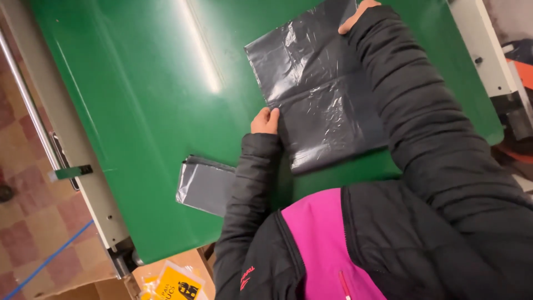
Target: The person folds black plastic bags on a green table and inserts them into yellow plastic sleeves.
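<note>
A dark grey plastic bag [313, 89] lies flat and creased on the green table [150, 94]. My left hand [265, 121] pinches the bag's near left edge, thumb on top. My right hand [355, 15] rests at the bag's far edge near the top of the view; only its fingertips show past the black padded sleeve, which covers part of the bag. A stack of folded grey bags [204, 186] sits at the near table edge, just left of my left sleeve.
The table has a pale metal side rail [78, 161] with a green clip. Checked reddish floor tiles and a blue cable [50, 258] lie to the left. A cardboard box with yellow packets [175, 283] stands below the table edge. Machine parts sit at the right.
</note>
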